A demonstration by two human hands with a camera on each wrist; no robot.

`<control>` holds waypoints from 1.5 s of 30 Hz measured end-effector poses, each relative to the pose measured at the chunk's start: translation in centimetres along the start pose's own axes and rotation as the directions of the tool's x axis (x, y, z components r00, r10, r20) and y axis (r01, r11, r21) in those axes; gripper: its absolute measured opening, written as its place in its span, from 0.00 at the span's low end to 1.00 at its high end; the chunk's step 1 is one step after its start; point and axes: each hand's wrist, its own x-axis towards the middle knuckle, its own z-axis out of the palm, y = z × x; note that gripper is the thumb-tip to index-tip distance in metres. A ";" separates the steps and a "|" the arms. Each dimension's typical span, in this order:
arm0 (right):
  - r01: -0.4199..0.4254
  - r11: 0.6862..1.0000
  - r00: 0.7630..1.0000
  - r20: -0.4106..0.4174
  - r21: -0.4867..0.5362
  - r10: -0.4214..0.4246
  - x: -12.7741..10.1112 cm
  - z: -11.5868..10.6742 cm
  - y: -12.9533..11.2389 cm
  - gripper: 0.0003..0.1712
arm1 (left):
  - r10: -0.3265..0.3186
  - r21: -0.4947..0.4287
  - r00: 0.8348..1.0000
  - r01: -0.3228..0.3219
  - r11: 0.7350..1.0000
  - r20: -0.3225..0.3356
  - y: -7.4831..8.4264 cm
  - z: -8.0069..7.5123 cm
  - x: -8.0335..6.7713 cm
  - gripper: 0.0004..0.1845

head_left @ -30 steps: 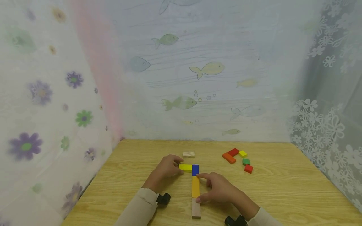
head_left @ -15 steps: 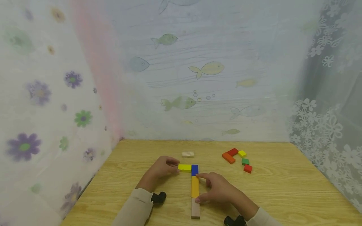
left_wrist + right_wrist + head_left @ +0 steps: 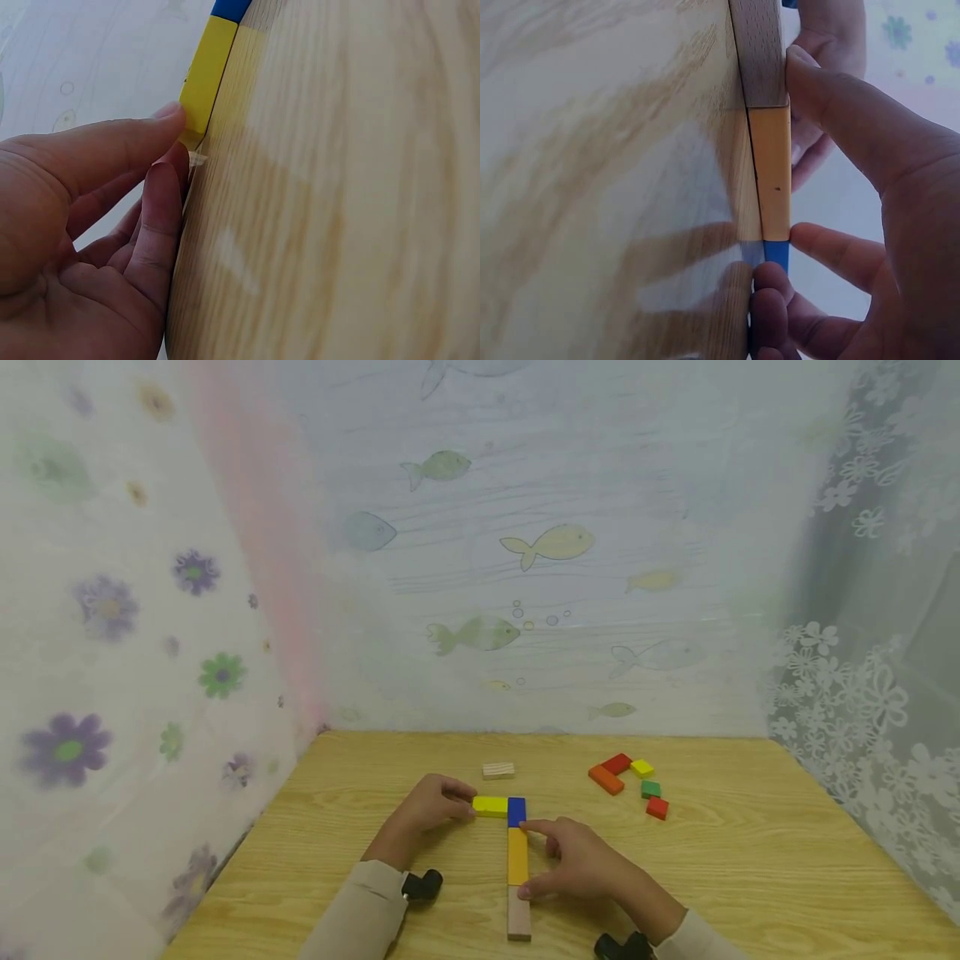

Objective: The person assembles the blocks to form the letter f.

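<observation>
A line of flat wooden blocks lies on the table [image 3: 750, 860]: a blue block [image 3: 517, 811], a long orange-yellow block [image 3: 517, 856] and a natural wood block [image 3: 518, 924]. A yellow block [image 3: 490, 806] juts left from the blue one. My left hand [image 3: 467, 802] pinches the yellow block's [image 3: 206, 71] free end between thumb and forefinger [image 3: 161, 187]. My right hand [image 3: 534, 860] rests on the table beside the row, its forefinger at the blue block [image 3: 777, 253] and its thumb [image 3: 817, 90] at the seam of the orange-yellow block [image 3: 772, 172] and the wood block [image 3: 759, 52].
A small pale block [image 3: 498, 770] lies behind the row. At the back right sits a cluster of red, orange, yellow and green blocks [image 3: 630, 781]. Printed curtains close in the table's left, back and right sides.
My left forearm has drawn slightly back toward me. The blocks and the right hand keep their places.
</observation>
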 end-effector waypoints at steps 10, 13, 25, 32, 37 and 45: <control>0.002 1.000 1.000 0.003 0.006 -0.002 0.2 0.0 0.0 0.53 | -0.011 -0.005 1.000 0.011 1.000 -0.005 -0.3 -0.1 0.1 0.17; 0.009 1.000 1.000 0.007 0.004 -0.009 0.2 0.1 0.0 0.53 | -0.020 0.001 1.000 0.020 1.000 -0.011 -0.3 -0.1 0.0 0.17; 0.032 0.998 0.999 -0.013 0.048 -0.031 0.9 -0.8 0.4 0.44 | -0.021 -0.003 1.000 0.021 1.000 -0.005 -0.1 -0.1 -0.1 0.16; 0.079 0.997 0.993 -0.089 0.000 -0.079 2.9 -2.0 0.4 0.33 | -0.017 -0.015 1.000 0.017 1.000 -0.001 0.0 -0.1 -0.3 0.16; 0.066 0.997 0.988 -0.140 -0.045 -0.071 5.1 -2.6 0.6 0.28 | -0.016 -0.007 1.000 0.016 1.000 0.001 0.0 -0.1 -0.2 0.16; -0.027 0.994 0.981 -0.194 -0.101 0.006 8.9 -3.0 0.5 0.23 | -0.003 -0.016 1.000 0.003 1.000 0.015 -0.2 -0.2 0.2 0.16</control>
